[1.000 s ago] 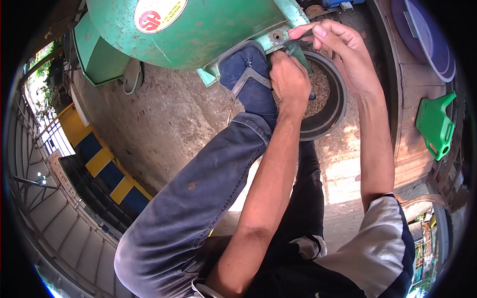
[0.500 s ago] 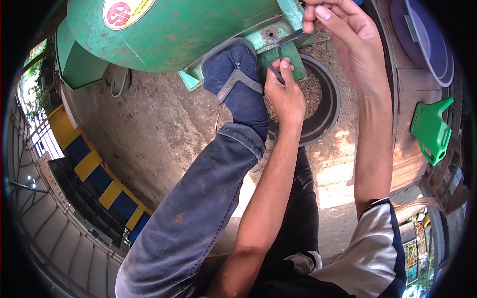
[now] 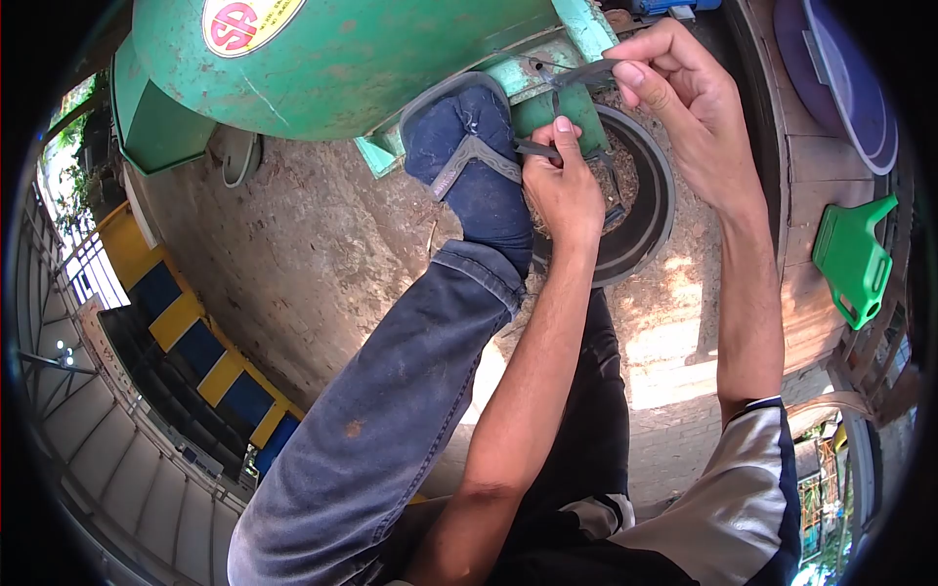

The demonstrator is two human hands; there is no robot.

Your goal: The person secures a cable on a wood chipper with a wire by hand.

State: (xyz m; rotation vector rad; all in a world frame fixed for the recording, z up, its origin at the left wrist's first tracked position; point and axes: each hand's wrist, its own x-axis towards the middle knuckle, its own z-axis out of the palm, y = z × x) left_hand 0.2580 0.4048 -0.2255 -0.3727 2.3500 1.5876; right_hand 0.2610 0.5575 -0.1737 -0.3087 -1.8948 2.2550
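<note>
A dark flat strip (image 3: 586, 73), like rubber strap, crosses itself in front of the holed edge of a green metal frame (image 3: 518, 76). My right hand (image 3: 689, 112) pinches one length between thumb and fingers, to the right of the crossing. Lower down, my left hand (image 3: 565, 190) is closed on another length, its thumb pressed on top. A thin dark tail seems to hang past my left hand over the black round tub (image 3: 657, 215). What lies behind the crossing is hidden.
My foot in a dark sock and sandal (image 3: 474, 161) rests against the frame, below a large green drum (image 3: 322, 68). A purple basin (image 3: 831, 78) and a green plastic container (image 3: 855, 254) stand at right. Yellow and blue blocks (image 3: 220, 371) line the left.
My right hand has come down from the top edge, drawing its length of strip out sideways. My left hand stays near the same place; its strip end now points left.
</note>
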